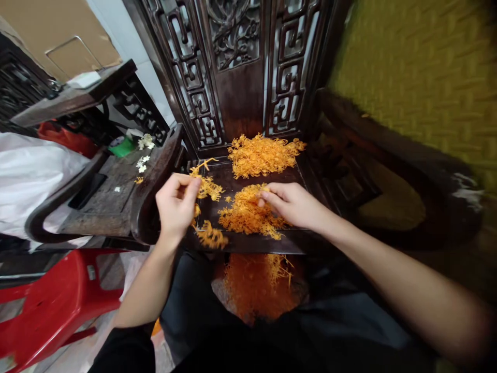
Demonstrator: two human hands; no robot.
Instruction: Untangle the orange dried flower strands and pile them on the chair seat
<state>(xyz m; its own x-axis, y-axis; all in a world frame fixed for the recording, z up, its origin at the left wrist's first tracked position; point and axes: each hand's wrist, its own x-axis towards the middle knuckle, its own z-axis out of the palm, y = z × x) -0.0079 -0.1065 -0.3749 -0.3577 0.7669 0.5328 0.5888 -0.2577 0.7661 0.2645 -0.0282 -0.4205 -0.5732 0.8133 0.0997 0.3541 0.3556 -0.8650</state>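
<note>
My left hand (pixel 179 199) is closed in a pinch on a dangling bunch of orange curly plastic-looking sprigs (pixel 209 189), with more orange pieces (pixel 212 235) hanging below it at the seat's left front. My right hand (pixel 287 202) has thumb and fingers pinched together at the top right of the near pile of orange sprigs (pixel 246 212); an orange bit shows at its fingertips. Behind that pile lies a second heap of orange sprigs (pixel 266 154), against the carved chair back. Both heaps rest on the dark wooden seat (pixel 221 171).
A reddish-brown container or bag (pixel 252 287) sits between the knees, orange strands at its edge. To the left are another wooden chair (pixel 112 212) with small white flowers (pixel 143 163) and a green tape roll (pixel 121 146), plus a red plastic stool (pixel 58 305). A yellow woven surface (pixel 419 88) rises at right.
</note>
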